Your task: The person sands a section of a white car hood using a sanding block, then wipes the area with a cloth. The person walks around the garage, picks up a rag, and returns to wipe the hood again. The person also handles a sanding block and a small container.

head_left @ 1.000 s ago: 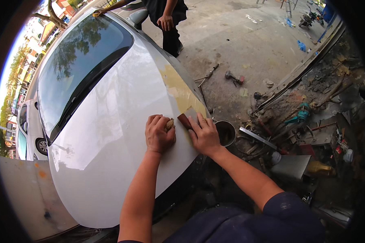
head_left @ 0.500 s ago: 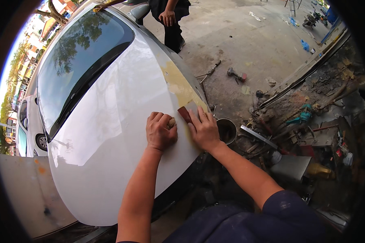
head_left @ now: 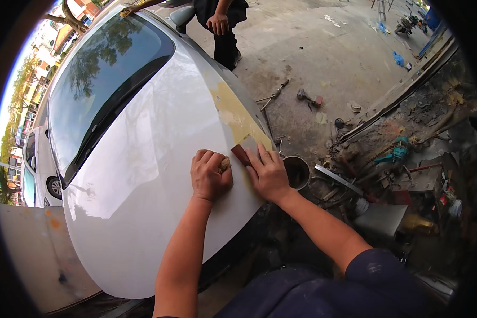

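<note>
A white car's hood spreads out before me, with a dull yellow filler patch along its right edge and the fender. My right hand lies over the near end of that patch. Under its fingers it holds a reddish-brown piece of sandpaper against the panel; one end sticks out to the left. Close by on the hood, my left hand is closed around a crumpled tan sponge-like wad, mostly hidden by the fingers.
Another person stands beyond the fender, one hand on a yellow cloth at the windshield. A metal bucket stands right of my right hand. On the floor lie a power tool and cluttered scrap and tools.
My right hand and the sandpaper have shifted slightly toward me along the panel edge. My left hand stays nearly in place, still closed on the wad.
</note>
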Demonstrator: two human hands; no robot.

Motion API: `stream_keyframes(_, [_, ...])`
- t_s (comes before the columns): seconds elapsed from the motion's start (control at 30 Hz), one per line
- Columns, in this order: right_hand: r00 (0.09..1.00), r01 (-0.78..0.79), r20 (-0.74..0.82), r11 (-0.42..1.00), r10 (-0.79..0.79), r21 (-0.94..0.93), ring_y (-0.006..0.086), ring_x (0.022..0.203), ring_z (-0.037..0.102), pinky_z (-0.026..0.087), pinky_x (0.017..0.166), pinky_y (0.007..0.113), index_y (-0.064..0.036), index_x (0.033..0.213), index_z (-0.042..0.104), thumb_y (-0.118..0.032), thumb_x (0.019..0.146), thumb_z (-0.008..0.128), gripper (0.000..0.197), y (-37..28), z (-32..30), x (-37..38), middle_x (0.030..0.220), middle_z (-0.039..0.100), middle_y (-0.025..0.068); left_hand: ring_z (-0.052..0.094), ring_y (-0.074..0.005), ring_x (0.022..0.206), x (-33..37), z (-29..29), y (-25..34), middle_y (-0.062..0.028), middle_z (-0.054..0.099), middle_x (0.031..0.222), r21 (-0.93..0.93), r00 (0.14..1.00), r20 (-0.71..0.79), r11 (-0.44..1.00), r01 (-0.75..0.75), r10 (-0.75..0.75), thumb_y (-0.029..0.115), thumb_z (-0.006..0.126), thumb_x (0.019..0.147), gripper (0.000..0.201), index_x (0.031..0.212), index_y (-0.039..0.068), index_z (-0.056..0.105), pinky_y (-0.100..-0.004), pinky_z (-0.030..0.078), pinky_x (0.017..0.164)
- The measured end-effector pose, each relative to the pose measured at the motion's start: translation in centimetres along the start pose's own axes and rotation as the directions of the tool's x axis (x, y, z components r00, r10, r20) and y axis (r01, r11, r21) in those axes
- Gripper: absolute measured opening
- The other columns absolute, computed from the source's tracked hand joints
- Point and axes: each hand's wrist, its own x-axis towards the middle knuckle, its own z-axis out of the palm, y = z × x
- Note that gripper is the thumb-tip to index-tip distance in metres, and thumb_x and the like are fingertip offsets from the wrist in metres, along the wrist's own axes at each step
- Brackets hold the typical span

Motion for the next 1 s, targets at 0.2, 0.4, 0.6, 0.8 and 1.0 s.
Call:
stream_keyframes(0.2, [0.958,-0.280,0.042,0.957,0.284,-0.073,0.0475,0.120,0.065,0.053,0.108,0.057,-0.0113,0.154,0.070,-0.034,0.109,0.067,0.050,4.0,3.7,8.3,0.147,0.070,0.0220,0.068,-0.0381,0.103,-0.2,-0.1,0.0,-0.0107,0.074,0.095,0.028,1.000,0.015,1.000,0.002,-0.003,0.010,0.077,0.073,0.018,0.091,0.006,0.074,-0.0482,0.058,0.092])
stream_keyframes(0.4, [0.997,-0.046,0.064,0.999,0.048,-0.029,0.0465,0.122,0.065,0.055,0.109,0.055,-0.0092,0.151,0.074,-0.025,0.104,0.075,0.050,-2.0,-1.3,-3.2,0.159,0.062,0.0307,0.068,-0.0370,0.104,0.0,0.1,-0.1,-0.0093,0.074,0.096,0.002,1.000,-0.023,1.000,-0.002,0.002,0.011,0.076,0.073,0.018,0.091,0.009,0.074,-0.0485,0.056,0.094])
stream_keyframes(0.6, [0.964,-0.263,0.027,0.964,0.264,-0.040,0.0467,0.120,0.065,0.055,0.107,0.055,-0.0115,0.152,0.073,-0.033,0.108,0.069,0.049,3.5,2.4,5.7,0.151,0.068,0.0248,0.068,-0.0373,0.104,-0.2,0.1,0.0,-0.0093,0.074,0.095,0.017,1.000,-0.009,1.000,0.010,-0.010,0.011,0.077,0.074,0.017,0.091,0.009,0.074,-0.0486,0.056,0.095])
stream_keyframes(0.8, [0.996,-0.074,0.039,0.994,0.077,-0.078,0.0456,0.126,0.064,0.053,0.111,0.055,-0.0107,0.157,0.070,-0.025,0.101,0.078,0.058,-0.6,-0.1,-1.3,0.161,0.060,0.0295,0.068,-0.0374,0.106,-0.1,0.0,0.0,-0.0093,0.074,0.097,0.007,1.000,-0.017,1.000,0.001,-0.001,0.012,0.078,0.075,0.018,0.092,0.008,0.074,-0.0484,0.056,0.095])
stream_keyframes(1.0, [0.999,0.010,-0.042,1.000,-0.011,-0.027,0.0439,0.124,0.065,0.055,0.110,0.053,-0.0114,0.156,0.071,-0.025,0.101,0.078,0.058,0.7,-0.7,-2.2,0.158,0.063,0.0287,0.068,-0.0374,0.107,-0.1,0.0,0.1,-0.0096,0.074,0.098,0.003,1.000,-0.010,1.000,0.002,-0.002,0.012,0.078,0.075,0.018,0.092,0.008,0.074,-0.0486,0.057,0.095])
